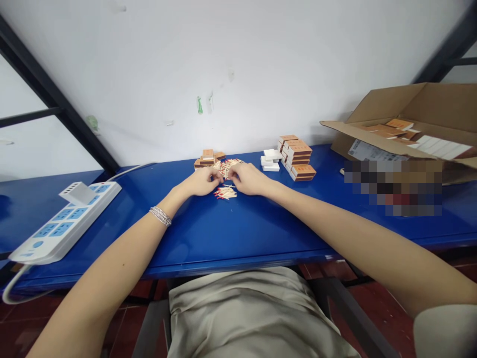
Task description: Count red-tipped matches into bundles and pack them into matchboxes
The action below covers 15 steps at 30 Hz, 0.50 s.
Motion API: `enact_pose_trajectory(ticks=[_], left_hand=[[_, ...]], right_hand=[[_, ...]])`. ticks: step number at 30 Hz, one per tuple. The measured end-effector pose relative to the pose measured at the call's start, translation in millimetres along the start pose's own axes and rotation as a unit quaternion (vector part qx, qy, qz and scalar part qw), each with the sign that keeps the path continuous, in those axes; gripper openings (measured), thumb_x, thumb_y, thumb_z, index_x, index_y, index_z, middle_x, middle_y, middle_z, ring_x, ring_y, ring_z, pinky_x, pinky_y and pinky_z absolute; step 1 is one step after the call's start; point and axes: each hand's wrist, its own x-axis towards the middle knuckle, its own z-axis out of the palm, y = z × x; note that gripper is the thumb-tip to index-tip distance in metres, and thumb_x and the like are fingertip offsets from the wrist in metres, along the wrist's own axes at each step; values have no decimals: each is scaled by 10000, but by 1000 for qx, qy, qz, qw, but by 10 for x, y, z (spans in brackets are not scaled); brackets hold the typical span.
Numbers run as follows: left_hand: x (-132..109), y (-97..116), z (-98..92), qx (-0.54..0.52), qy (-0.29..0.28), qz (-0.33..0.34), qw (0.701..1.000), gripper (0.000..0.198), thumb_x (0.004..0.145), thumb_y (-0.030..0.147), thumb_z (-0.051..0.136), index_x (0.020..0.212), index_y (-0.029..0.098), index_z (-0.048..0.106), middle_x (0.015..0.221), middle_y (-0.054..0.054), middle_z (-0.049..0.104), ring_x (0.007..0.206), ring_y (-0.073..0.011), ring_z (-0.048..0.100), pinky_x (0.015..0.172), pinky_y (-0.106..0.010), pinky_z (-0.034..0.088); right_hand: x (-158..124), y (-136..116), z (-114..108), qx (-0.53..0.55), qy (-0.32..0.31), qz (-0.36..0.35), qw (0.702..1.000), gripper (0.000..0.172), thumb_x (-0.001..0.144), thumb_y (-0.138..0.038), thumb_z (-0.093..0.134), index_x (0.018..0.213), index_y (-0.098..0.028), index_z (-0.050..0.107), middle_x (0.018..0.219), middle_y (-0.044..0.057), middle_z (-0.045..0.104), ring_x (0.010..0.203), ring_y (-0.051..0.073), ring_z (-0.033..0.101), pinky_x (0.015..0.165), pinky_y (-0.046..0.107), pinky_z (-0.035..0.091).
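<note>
Both my hands reach forward to a loose pile of matchsticks (225,192) with red heads on the blue table (231,233). My left hand (201,182), with a silver bracelet on its wrist, has its fingers curled and pinched at the matchsticks. Facing it, my right hand (249,178) has its fingers closed on matchsticks too. More matchsticks (229,165) lie just behind the hands. A few orange matchboxes (207,157) lie behind my left hand.
A stack of orange matchboxes (298,158) and white inner trays (270,160) stand right of the hands. An open cardboard box (410,124) with more matchboxes sits at far right. A white power strip (67,221) lies at left. A white wall is behind.
</note>
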Motion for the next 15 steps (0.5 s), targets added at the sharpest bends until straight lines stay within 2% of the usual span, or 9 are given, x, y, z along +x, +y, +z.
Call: enact_pose_trajectory(ticks=[3, 6, 10, 13, 15], left_hand=[[6, -31, -17, -6, -25, -4, 1000, 248, 778, 149, 518, 922, 143, 720, 621, 6, 568, 545, -120, 452, 553, -261, 359], [-9, -34, -28, -16, -29, 1, 999, 244, 799, 187, 523, 950, 145, 709, 681, -4, 604, 576, -121, 469, 575, -259, 376], [-82, 62, -73, -39, -75, 15, 996, 311, 831, 375, 604, 1028, 148, 681, 795, -35, 655, 631, -133, 521, 595, -263, 399], [-145, 179, -138, -17, -109, 26, 994, 530, 755, 557, 694, 1101, 155, 678, 784, -31, 643, 624, -140, 516, 572, -265, 377], [-169, 234, -177, 8, -133, 37, 990, 636, 705, 603, 725, 1153, 154, 673, 759, -22, 626, 617, -143, 512, 561, -267, 362]], right_hand=[[10, -36, 27, 38, -32, -17, 999, 244, 859, -115, 509, 929, -153, 740, 904, 79, 740, 826, 195, 629, 771, 282, 427], [16, -8, 8, 92, -39, -2, 995, 331, 825, -51, 490, 984, -169, 755, 927, 46, 755, 813, 169, 644, 763, 257, 447], [-6, 62, -89, 131, -34, 25, 991, 390, 805, 9, 458, 971, -188, 750, 967, 16, 759, 889, 151, 666, 789, 234, 461], [-37, 78, -176, 131, -58, 31, 989, 376, 819, -3, 465, 994, -184, 744, 980, 21, 761, 904, 153, 671, 795, 238, 468], [-55, 68, -215, 130, -75, 29, 988, 363, 831, -22, 477, 1020, -183, 741, 1000, 25, 761, 906, 154, 673, 808, 244, 472]])
